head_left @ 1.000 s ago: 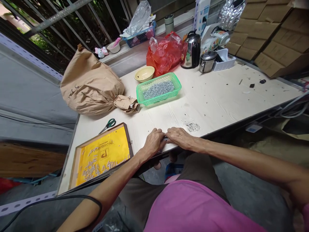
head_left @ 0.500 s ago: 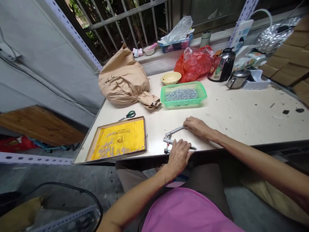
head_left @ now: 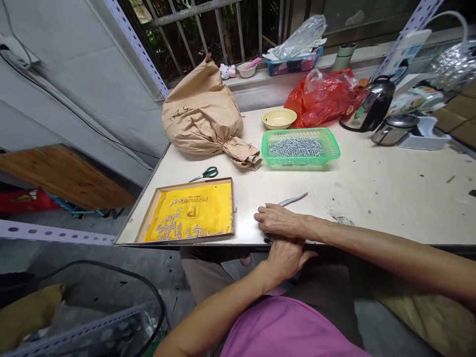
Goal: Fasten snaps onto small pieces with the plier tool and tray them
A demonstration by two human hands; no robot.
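At the front edge of the table, a grey metal lever tool (head_left: 293, 199) lies mostly covered by my two hands. One curved handle sticks out behind them, and a small dark end shows below. My right hand (head_left: 280, 220) is closed over the tool's head, its fingers bent down; what they pinch is hidden. Just beneath it, my left hand (head_left: 285, 258) overhangs the edge, thumb stretched to the right and fingers hidden by the right hand. To the left, a shallow tray (head_left: 233, 213) lined with a yellow sheet (head_left: 211, 203) bears several small metal pins (head_left: 169, 229).
A green basket (head_left: 330, 159) of small metal parts stands behind my hands. Scissors (head_left: 210, 172) lie behind the tray. Farther back are a brown paper sack (head_left: 203, 119), a cream bowl (head_left: 278, 118), a red plastic bag (head_left: 327, 99), a kettle (head_left: 372, 104) and a metal pot (head_left: 394, 130).
My right hand has left the upper handle and come left and down over the tool's head. My left hand has slid lower, under it. The view has swung a little left.
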